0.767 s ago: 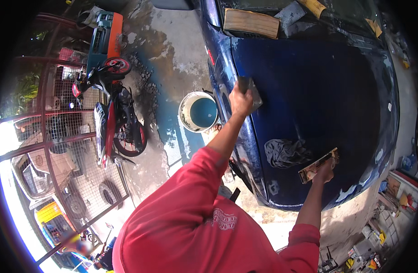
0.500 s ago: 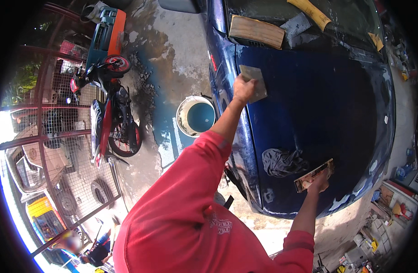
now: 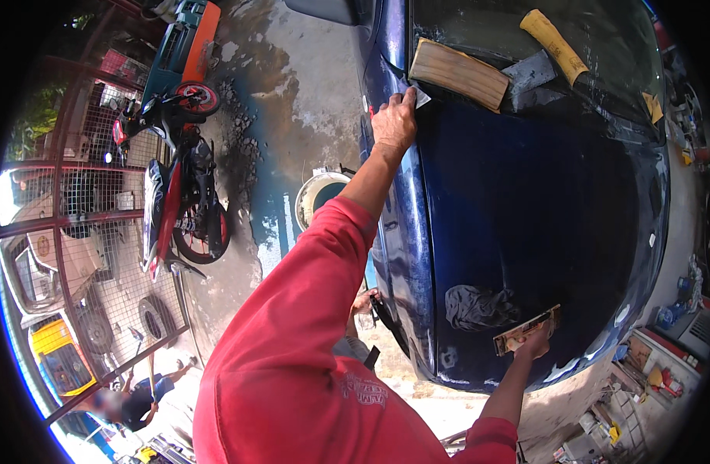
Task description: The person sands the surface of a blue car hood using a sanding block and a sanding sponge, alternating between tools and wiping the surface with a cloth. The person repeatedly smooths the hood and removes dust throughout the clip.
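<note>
My left hand [image 3: 393,124] is high on the dark blue car hood [image 3: 540,193], at its left edge near the windshield, fingers bent over a pale sheet [image 3: 420,98] that is mostly hidden beneath them. My right hand [image 3: 534,340] grips a long, narrow sanding block [image 3: 517,325] flat on the hood's lower part. A crumpled grey cloth [image 3: 475,309] lies just above and left of the block. A wooden board [image 3: 457,71], grey sheets [image 3: 531,73] and a yellow strip [image 3: 552,42] rest at the windshield's base.
A bucket [image 3: 303,201] with bluish liquid stands left of the car, partly behind my arm. A red-and-black motorbike [image 3: 161,213] stands by a mesh fence [image 3: 100,286]. Another person [image 3: 142,398] is at lower left. Tools and clutter [image 3: 625,417] lie at lower right.
My left hand has slid forward along the hood's edge toward the windshield, now covering most of its sheet. My right hand and block have moved down and slightly left. The whole view has shifted somewhat.
</note>
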{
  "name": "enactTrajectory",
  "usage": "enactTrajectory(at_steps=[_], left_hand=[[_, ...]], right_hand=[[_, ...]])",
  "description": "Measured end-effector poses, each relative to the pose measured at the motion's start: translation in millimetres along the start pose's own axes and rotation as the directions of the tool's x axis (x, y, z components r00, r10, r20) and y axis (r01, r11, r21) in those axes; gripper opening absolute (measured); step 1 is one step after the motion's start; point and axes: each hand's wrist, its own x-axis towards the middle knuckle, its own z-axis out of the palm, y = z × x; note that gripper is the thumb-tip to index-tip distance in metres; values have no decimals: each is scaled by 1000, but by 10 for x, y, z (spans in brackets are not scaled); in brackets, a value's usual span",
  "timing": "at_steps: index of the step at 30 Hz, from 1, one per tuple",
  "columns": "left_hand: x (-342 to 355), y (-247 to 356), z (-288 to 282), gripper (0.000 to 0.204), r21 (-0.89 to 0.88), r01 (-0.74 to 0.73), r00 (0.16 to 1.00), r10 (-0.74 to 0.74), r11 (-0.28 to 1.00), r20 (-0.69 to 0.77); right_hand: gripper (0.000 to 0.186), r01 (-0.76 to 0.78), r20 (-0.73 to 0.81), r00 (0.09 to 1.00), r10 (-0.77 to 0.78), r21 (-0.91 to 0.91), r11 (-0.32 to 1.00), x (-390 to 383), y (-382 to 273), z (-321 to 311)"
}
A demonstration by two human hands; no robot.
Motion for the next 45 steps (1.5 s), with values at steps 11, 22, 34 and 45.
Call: enactTrajectory(at_steps=[11, 22, 34, 45], left_hand=[[-99, -230, 36, 52, -35, -124, 977, 116, 992, -178], [-62, -242, -128, 57, -68, -52, 991, 43, 996, -124], [233, -696, 262, 51, -158, -2, 999, -5, 987, -43], [-2460, -306, -776, 31, -410, 735, 494, -12, 541, 869]], right_hand=[[76, 6, -50, 999, -8, -30, 1000, -28, 4, 44], [75, -3, -30, 1000, 1, -47, 999, 150, 101, 46], [73, -4, -94, 996, 0, -45, 999, 212, 135, 53], [69, 46, -95, 994, -51, -47, 998, 324, 169, -9]])
